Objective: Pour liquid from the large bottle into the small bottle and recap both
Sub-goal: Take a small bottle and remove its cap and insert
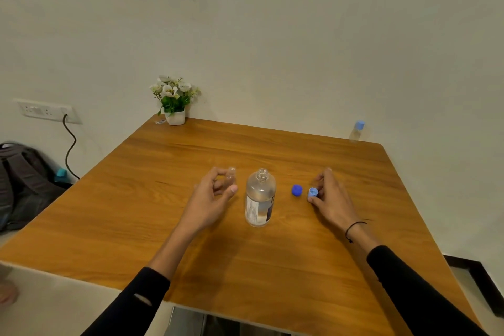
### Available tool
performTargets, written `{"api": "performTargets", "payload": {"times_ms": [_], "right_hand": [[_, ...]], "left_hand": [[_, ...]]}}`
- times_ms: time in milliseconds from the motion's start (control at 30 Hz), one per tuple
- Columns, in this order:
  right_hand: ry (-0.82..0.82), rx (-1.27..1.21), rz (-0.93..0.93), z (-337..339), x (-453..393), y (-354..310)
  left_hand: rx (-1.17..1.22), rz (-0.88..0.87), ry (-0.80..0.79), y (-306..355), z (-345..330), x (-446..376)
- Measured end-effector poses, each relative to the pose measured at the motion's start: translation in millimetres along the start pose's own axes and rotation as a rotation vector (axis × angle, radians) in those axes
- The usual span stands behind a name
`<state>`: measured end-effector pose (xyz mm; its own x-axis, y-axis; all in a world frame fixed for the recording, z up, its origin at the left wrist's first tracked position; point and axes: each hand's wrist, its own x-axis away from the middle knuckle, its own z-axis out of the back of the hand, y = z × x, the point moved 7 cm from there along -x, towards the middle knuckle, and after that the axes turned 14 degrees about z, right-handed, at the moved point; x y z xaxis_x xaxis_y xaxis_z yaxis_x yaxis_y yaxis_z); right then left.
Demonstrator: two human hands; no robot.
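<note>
The large bottle (260,199) stands upright and uncapped at the middle of the wooden table (163,226), between the person's two hands, with clear liquid showing in its lower part behind a label. Just to its left the left hand (215,195) has fingers and thumb curled round the small bottle (230,176), a clear one that also looks open at the top and is held roughly upright near the table. On the other side the right hand (331,199) pinches a light blue cap (313,193) at the tabletop between thumb and fingertips, and a darker blue cap (297,190) lies free just beside it, between that hand and the large bottle. Which cap belongs to which bottle cannot be told for certain (the lighter one looks the smaller). With both bottles open and a cap in hand, the step seems to lie at one edge of the pour: either the caps are just being set down or recapping is starting, and the small bottle's fill is too faint to read. If pouring remains, the right hand must let go of the cap and grasp the large bottle around its body, tipping it slowly so its wider mouth meets the narrow neck steadied by the left hand.
</note>
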<state>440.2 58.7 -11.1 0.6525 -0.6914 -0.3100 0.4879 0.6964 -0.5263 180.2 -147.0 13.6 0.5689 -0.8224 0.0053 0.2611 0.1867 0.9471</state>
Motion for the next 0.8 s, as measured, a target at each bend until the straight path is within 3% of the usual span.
{"api": "performTargets", "payload": {"times_ms": [200,433,700,800], "right_hand": [[0.023,-0.062,-0.017,4.2,0.1,7.8],[0.239,-0.205,-0.017,24.6,-8.1,20.3],[0.478,-0.269,-0.111,51.2,-33.2,65.5],[0.535,-0.262,-0.184,59.6,-47.6,92.2]], "left_hand": [[0.019,0.1,-0.038,-28.4,-6.6,-20.5],[0.059,0.213,-0.064,-49.1,-8.9,-32.6],[0.032,0.212,-0.123,-47.7,-6.1,-31.4],[0.072,0.143,-0.046,-41.4,6.9,-34.3]]}}
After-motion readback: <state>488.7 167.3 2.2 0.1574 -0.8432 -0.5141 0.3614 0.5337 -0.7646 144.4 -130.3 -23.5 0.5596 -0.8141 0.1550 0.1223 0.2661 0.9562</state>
